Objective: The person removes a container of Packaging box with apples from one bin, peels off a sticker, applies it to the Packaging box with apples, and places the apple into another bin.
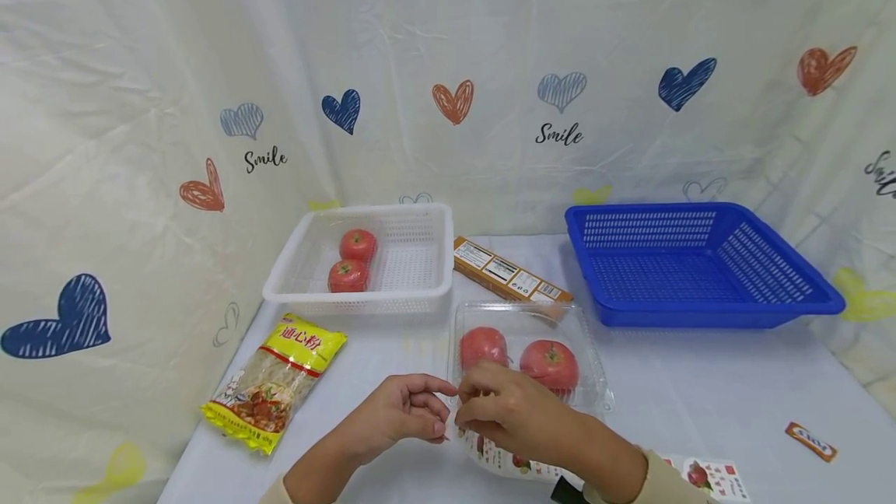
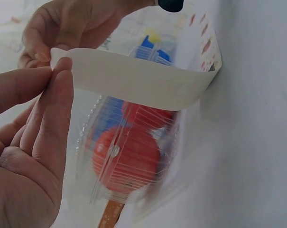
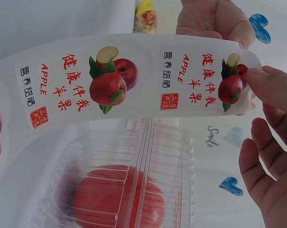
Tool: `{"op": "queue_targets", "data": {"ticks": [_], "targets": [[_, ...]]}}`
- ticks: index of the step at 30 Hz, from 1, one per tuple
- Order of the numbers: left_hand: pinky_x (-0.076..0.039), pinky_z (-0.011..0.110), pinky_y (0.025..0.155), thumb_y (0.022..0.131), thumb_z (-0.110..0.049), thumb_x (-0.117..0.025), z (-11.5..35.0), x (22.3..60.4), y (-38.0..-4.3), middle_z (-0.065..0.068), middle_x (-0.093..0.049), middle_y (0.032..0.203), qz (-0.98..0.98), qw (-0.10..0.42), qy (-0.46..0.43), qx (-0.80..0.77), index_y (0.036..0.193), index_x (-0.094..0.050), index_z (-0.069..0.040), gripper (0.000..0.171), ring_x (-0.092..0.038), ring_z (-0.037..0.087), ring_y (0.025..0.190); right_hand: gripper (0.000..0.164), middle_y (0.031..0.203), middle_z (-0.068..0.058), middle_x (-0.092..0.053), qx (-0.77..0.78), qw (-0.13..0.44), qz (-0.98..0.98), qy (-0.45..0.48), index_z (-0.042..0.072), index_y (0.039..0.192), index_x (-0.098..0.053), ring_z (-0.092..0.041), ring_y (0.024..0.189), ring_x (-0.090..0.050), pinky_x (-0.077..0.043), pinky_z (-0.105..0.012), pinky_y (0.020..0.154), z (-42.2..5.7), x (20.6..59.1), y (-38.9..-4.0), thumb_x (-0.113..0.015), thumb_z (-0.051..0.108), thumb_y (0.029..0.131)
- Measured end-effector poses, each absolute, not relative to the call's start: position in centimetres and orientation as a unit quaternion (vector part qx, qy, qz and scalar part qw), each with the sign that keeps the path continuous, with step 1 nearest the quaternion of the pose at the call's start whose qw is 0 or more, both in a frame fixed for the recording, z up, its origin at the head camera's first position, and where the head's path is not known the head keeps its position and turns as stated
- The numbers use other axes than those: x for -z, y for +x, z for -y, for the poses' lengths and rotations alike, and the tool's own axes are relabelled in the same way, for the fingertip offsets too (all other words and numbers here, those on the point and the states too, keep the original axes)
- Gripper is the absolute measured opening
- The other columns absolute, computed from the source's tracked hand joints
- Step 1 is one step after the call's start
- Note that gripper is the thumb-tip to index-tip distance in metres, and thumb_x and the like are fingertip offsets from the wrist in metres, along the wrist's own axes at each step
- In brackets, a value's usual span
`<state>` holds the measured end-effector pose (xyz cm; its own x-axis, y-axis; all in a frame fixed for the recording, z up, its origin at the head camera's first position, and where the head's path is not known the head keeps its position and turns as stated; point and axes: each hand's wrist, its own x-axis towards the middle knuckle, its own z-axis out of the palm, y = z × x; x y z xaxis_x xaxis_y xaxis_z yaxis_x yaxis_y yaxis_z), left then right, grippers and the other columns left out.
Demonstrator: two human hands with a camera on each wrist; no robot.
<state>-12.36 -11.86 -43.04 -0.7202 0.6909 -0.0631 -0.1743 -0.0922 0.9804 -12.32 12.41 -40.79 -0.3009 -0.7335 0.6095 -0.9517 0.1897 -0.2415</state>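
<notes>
Your right grip (image 1: pixel 514 409) is pinching the end of a paper strip (image 3: pixel 149 71) printed "APPLE"; your left grip (image 1: pixel 397 414) is meeting it there, its hold impossible to tell. On the table (image 1: pixel 381 352) beyond, your right grip is partly covering a clear ribbed clamshell (image 1: pixel 593 360) holding two red fruits (image 1: pixel 549 364), with a yellow "通心粉" bag (image 1: pixel 276 383) lying left. Behind, a brown box (image 1: pixel 505 271) is lying between a perforated white basket (image 1: pixel 360 299) and a blue one (image 1: pixel 721 316), before a "Smile" curtain (image 1: pixel 504 22).

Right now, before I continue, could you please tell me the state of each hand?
Left hand: near the end of the label strip; cannot tell whether it pinches anything.
Right hand: closed, holding the strip's end.
</notes>
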Motion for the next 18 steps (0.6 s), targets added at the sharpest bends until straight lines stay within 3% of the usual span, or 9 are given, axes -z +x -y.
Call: {"op": "queue_targets", "data": {"ticks": [7, 14, 18], "targets": [[-0.057, 0.033, 0.075, 0.085, 0.001, -0.069, 12.5, 43.5, -12.0, 0.010, -0.063, 0.091, -0.612, 0.303, 0.196, -0.704, 0.126, -0.050, 0.015, 0.047, -0.069, 0.017, 0.079, 0.006, 0.099, 0.008, -0.053, -0.298, 0.171, 0.756, 0.558, 0.019, 0.090, -0.074, -0.005, 0.090, -0.052, -0.046, -0.010, 0.081, -12.7, 40.7, -12.1, -0.075, 0.014, 0.087], [-0.058, 0.036, 0.074, 0.083, 0.005, -0.066, 13.0, 43.7, -11.7, 0.006, -0.060, 0.083, -0.624, 0.315, 0.168, -0.695, 0.130, -0.050, 0.009, 0.050, -0.069, 0.021, 0.075, 0.022, 0.100, 0.006, -0.060, -0.301, 0.198, 0.733, 0.577, 0.016, 0.090, -0.073, -0.008, 0.093, -0.058, -0.048, -0.016, 0.085, -12.9, 40.5, -12.2, -0.084, 0.005, 0.074], [-0.058, 0.038, 0.072, 0.083, 0.004, -0.065, 13.1, 43.7, -11.5, 0.008, -0.059, 0.078, -0.637, 0.328, 0.161, -0.679, 0.131, -0.050, 0.006, 0.050, -0.068, 0.022, 0.071, 0.021, 0.100, 0.006, -0.064, -0.305, 0.191, 0.729, 0.583, 0.015, 0.091, -0.073, -0.007, 0.095, -0.059, -0.048, -0.018, 0.088, -13.1, 40.5, -12.2, -0.083, 0.004, 0.075]]}}
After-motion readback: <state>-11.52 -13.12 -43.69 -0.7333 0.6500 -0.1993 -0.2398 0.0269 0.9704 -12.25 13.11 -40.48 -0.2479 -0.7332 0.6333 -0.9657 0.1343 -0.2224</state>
